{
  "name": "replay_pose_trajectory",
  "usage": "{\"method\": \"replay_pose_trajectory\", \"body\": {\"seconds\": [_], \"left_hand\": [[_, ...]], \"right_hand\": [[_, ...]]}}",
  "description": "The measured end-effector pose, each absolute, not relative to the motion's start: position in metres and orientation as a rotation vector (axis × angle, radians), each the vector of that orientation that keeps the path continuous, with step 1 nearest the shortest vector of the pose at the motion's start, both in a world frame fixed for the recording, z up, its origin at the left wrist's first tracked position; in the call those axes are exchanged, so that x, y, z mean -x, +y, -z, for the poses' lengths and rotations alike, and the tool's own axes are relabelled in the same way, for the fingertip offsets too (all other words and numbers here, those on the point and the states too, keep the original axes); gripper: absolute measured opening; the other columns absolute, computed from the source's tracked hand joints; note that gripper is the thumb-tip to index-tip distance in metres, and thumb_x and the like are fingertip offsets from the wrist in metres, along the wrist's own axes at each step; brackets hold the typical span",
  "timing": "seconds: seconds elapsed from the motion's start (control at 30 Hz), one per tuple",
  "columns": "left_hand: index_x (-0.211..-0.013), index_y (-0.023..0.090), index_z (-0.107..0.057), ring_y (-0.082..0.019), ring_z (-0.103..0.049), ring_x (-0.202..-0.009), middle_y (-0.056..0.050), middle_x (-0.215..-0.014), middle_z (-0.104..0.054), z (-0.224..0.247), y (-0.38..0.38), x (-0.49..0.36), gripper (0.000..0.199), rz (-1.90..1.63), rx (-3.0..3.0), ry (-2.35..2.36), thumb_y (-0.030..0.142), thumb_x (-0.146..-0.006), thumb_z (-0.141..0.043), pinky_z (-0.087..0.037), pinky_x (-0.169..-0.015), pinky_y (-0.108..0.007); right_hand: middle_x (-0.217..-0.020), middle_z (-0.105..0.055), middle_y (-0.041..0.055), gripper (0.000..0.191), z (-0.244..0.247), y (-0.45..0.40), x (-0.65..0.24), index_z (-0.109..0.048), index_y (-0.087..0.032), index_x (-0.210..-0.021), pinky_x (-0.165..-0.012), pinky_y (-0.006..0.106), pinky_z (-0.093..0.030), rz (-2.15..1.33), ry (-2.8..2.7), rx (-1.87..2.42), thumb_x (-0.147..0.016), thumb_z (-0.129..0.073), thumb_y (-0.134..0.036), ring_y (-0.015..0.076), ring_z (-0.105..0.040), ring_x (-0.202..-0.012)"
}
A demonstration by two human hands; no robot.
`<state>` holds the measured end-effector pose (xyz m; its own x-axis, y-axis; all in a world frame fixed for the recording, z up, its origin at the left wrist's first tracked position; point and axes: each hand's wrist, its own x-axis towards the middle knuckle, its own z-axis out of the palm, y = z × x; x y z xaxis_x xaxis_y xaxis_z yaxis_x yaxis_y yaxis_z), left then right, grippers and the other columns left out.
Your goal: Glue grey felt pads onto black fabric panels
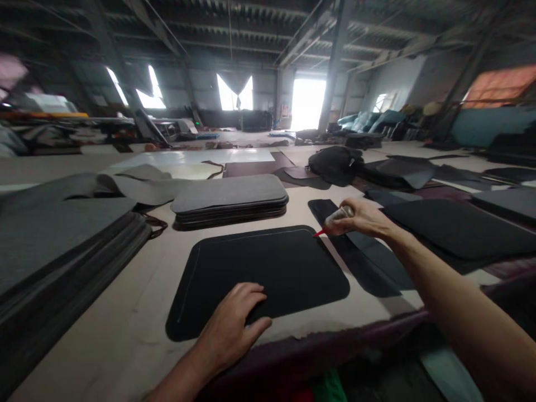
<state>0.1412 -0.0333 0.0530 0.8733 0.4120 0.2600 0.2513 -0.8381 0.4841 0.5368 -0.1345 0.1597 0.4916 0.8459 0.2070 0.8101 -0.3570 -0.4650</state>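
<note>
Black flat rectangular panel with rounded corners lies flat mid-worktop, face up, close to the near edge. Thin pale line runs on it just inside the left and far edges.

Right hand: fingers closed round a small whitish squeeze bottle, tilted, with its pointed red nozzle aimed down-left. Tip is at the panel's far right corner; can't tell if it touches or sits just above. Left hand: holding nothing, palm down, fingers loosely spread over the panel's near edge, thumb apart from the others.

Around it: neat stack of grey-topped, round-cornered panels just beyond the black one. Thick stack of large dark grey sheets fills the left side, with loose curled grey sheets at its far end. Long dark strip lies right of the panel, running beneath the bottle and right hand in view. Farther right, broad black round-cornered sheets. Crumpled black fabric-like bundle sits beyond the right hand.

Background: bright doorway, dark ceiling beams; clutter there too blurred to identify.
</note>
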Motion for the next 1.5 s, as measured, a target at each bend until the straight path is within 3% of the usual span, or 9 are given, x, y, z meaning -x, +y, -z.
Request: {"method": "replay_pose_trajectory", "body": {"seconds": [0.4, 0.73, 0.9, 1.03, 1.2, 1.33, 1.5], "left_hand": [[-0.118, 0.02, -0.067, -0.028, -0.058, -0.123, -0.011, -0.13, -0.064, -0.053, -0.031, -0.142, 0.029, -0.468, -2.63, 0.461, 0.035, -0.093, -0.064, -0.051, -0.106, -0.048], [-0.116, 0.019, -0.067, -0.027, -0.059, -0.121, -0.011, -0.127, -0.065, -0.05, -0.029, -0.143, 0.029, -0.527, -2.657, 0.425, 0.036, -0.092, -0.066, -0.052, -0.104, -0.047], [-0.117, 0.019, -0.067, -0.026, -0.057, -0.123, -0.011, -0.129, -0.065, -0.05, -0.031, -0.144, 0.029, -0.512, -2.634, 0.411, 0.036, -0.093, -0.065, -0.05, -0.106, -0.044], [-0.114, 0.02, -0.069, -0.023, -0.06, -0.121, -0.008, -0.126, -0.068, -0.066, -0.027, -0.131, 0.025, -0.587, -2.531, 0.414, 0.035, -0.099, -0.055, -0.049, -0.107, -0.04], [-0.112, 0.022, -0.069, -0.023, -0.063, -0.116, -0.006, -0.12, -0.071, -0.088, 0.001, -0.078, 0.03, -0.893, -2.42, 0.815, 0.034, -0.1, -0.044, -0.047, -0.108, -0.041], [-0.11, 0.021, -0.069, -0.025, -0.066, -0.111, -0.007, -0.115, -0.072, -0.078, 0.021, -0.029, 0.032, -0.891, -2.307, 1.182, 0.03, -0.096, -0.042, -0.05, -0.104, -0.042], [-0.111, 0.017, -0.069, -0.023, -0.068, -0.106, -0.008, -0.112, -0.073, -0.058, 0.022, -0.004, 0.034, -0.815, -2.24, 1.19, 0.028, -0.098, -0.039, -0.054, -0.1, -0.042]], "right_hand": [[-0.084, -0.072, 0.0017, 0.045, -0.167, -0.227, -0.484, -0.063, -0.023, -0.1, -0.059, 0.029, -0.047, -0.33, -1.213, 2.186, -0.069, -0.082, -0.05, 0.0229, -0.066, -0.076], [-0.082, -0.066, 0.0014, 0.051, -0.147, -0.276, -0.456, -0.06, -0.025, -0.107, -0.061, 0.034, -0.05, -0.42, -1.115, 2.117, -0.071, -0.081, -0.056, 0.0243, -0.063, -0.073], [-0.082, -0.064, 0.0018, 0.05, -0.145, -0.259, -0.441, -0.06, -0.024, -0.104, -0.062, 0.033, -0.047, -0.422, -1.275, 2.098, -0.07, -0.079, -0.055, 0.0239, -0.06, -0.073], [-0.083, -0.064, 0.0009, 0.044, -0.143, -0.229, -0.42, -0.06, -0.024, -0.105, -0.062, 0.031, -0.046, -0.472, -1.417, 2.012, -0.074, -0.077, -0.05, 0.0222, -0.06, -0.075], [-0.083, -0.062, -0.0008, 0.037, -0.141, -0.182, -0.389, -0.059, -0.025, -0.102, -0.061, 0.029, -0.045, -0.564, -1.586, 1.86, -0.076, -0.075, -0.045, 0.0197, -0.058, -0.073], [-0.081, -0.061, -0.0018, 0.037, -0.137, -0.146, -0.362, -0.057, -0.025, -0.101, -0.059, 0.028, -0.043, -0.659, -1.684, 1.737, -0.076, -0.076, -0.044, 0.0183, -0.056, -0.07], [-0.085, -0.062, -0.0018, 0.037, -0.134, -0.108, -0.325, -0.058, -0.025, -0.103, -0.064, 0.029, -0.044, -0.708, -1.791, 1.631, -0.076, -0.075, -0.043, 0.019, -0.058, -0.075]]}}
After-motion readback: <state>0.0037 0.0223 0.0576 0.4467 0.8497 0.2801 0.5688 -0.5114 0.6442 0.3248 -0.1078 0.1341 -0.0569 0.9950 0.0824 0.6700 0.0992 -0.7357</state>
